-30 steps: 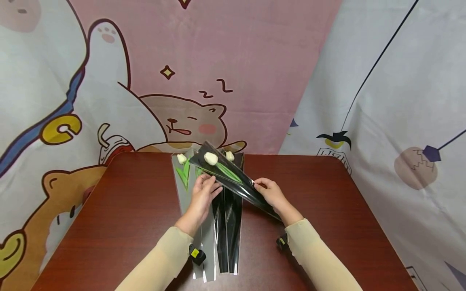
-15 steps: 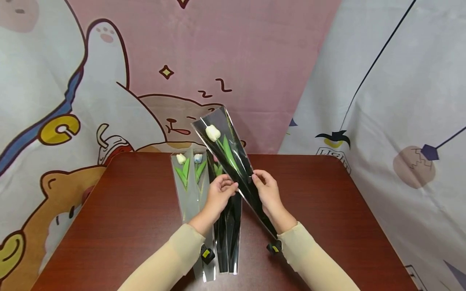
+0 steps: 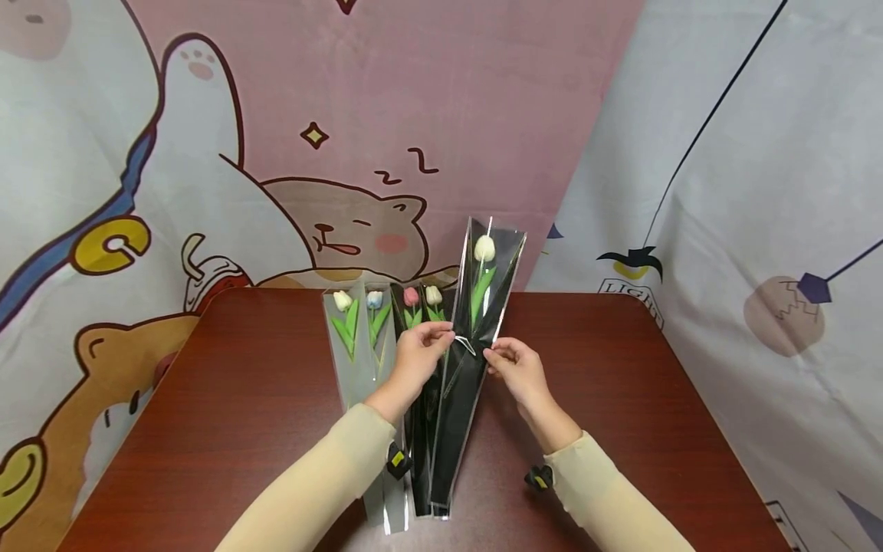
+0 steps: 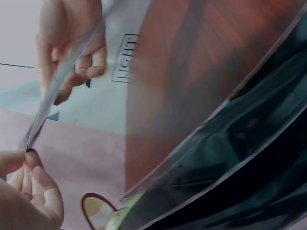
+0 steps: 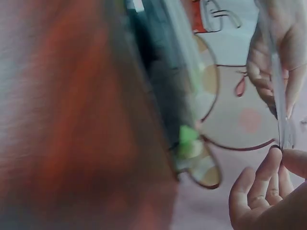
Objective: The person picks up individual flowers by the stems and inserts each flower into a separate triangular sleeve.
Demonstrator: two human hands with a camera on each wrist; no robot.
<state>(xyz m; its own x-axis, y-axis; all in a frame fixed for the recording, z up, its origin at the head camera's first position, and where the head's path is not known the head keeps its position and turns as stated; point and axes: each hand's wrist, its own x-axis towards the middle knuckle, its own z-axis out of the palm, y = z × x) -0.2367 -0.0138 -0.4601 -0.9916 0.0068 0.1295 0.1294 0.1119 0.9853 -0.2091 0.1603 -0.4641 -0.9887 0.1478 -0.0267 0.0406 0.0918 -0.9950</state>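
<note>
A white tulip [image 3: 484, 248] in a clear-fronted black sleeve [image 3: 461, 414] is held between both hands, tilted slightly right with its top raised over the table's far edge. My left hand [image 3: 418, 354] pinches the sleeve's left edge with thumb and fingers. Opposite it, my right hand [image 3: 520, 372] pinches the right edge a little lower. In the left wrist view the sleeve [image 4: 57, 84] appears edge-on, running between the two hands; the right wrist view shows the left hand [image 5: 283, 48] beyond it. The sleeve's lower end overlaps the other black sleeves.
To the left, other wrapped tulips lie side by side: a white one [image 3: 343, 300] and a blue one [image 3: 375, 300] in grey sleeves, a pink one [image 3: 411, 297] and a white one [image 3: 433, 295] in black. A brown table [image 3: 607, 368] lies under them, before a cartoon cloth [image 3: 483, 115].
The held tulip sleeve has swung from leaning left to nearly upright, its top moving right. The left hand has moved right along with it, uncovering the pink and white tulips.
</note>
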